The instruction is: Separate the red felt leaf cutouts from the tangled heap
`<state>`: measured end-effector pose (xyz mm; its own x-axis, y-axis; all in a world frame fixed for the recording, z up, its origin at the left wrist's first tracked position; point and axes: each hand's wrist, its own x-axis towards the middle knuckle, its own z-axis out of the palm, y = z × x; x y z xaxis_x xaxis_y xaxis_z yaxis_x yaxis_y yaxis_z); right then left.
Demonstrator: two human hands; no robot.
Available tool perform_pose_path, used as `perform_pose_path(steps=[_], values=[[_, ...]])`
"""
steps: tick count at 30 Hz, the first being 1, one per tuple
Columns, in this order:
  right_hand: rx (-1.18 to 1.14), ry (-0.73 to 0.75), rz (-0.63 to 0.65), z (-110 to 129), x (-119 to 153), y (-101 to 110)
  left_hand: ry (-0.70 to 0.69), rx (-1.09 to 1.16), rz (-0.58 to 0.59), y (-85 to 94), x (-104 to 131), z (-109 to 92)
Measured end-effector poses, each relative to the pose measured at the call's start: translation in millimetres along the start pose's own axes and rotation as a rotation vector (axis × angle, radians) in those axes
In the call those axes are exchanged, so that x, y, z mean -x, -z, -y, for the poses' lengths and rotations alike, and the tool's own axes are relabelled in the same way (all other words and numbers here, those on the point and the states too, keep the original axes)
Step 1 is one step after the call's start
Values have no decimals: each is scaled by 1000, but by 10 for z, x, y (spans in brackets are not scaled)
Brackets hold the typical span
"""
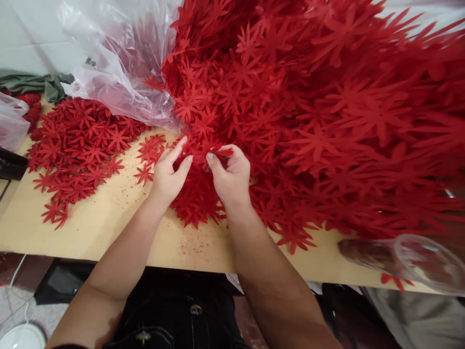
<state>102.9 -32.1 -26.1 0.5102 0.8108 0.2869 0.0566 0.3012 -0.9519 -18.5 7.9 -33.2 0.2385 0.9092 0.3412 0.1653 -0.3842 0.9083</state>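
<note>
The pale table (90, 228) carries it all, and a great heap of red flower cut-outs (276, 97) covers its right side from the back edge almost to the front. They look thin and felt-like, so each should be light, bend easily and snag on its neighbours. A clear plastic bag (119, 87) slumps toward the back edge; I can't tell whether it holds any red pieces. A smaller pile of cut-outs (90, 140) lies toward the left edge, near a whitish bag (12, 121) with contents I can't make out. By the front edge, toward the right corner, a clear cup (421, 257) lies on its side, brown showing through. Midway along the table, the right hand (232, 174) pinches a red cut-out (222, 152) between thumb and forefinger; the left hand (170, 174) faces it, thumb and fingers parted. I'd grip near the centre, since a lone petal would probably fold.
</note>
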Motion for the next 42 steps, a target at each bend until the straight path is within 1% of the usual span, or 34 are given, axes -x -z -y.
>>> perform_pose_path(steps=[2,4,7,9,11,15,16,17,19,21,24,26,28,30,33,36,39,42], values=[[19,-21,0,27,7,1,-19,-11,-32,-2,12,5],[36,-42,-4,48,10,4,-15,-10,-39,-1,11,13],[65,-34,-17,65,12,4,4,41,39,2,1,-34],[66,-21,14,74,20,-1,34,131,114,-1,0,-109],[49,-17,84,86,35,-11,121,269,153,-6,3,-185],[-41,-20,230,118,65,-31,425,546,125,-9,-3,-244],[-67,-16,256,123,69,-34,479,591,129,-6,-7,-243],[-88,-10,276,127,71,-37,510,626,144,-2,-12,-242],[-111,3,305,127,74,-42,502,664,157,3,-19,-243],[-109,6,326,121,78,-45,448,659,103,5,-23,-251],[-85,4,331,115,83,-41,399,594,-48,21,-39,-238],[-77,39,285,110,80,-28,398,561,-141,55,-70,-192],[-60,82,202,94,65,-3,410,548,-214,108,-114,-125],[-10,112,115,64,42,28,422,532,-228,160,-151,-67],[133,204,13,24,17,69,394,492,-147,173,-155,-44],[306,321,-23,51,32,83,358,476,-22,103,-104,-89],[382,350,28,113,70,62,381,496,71,32,-57,-137],[357,319,131,123,91,30,391,505,104,0,-41,-147]])
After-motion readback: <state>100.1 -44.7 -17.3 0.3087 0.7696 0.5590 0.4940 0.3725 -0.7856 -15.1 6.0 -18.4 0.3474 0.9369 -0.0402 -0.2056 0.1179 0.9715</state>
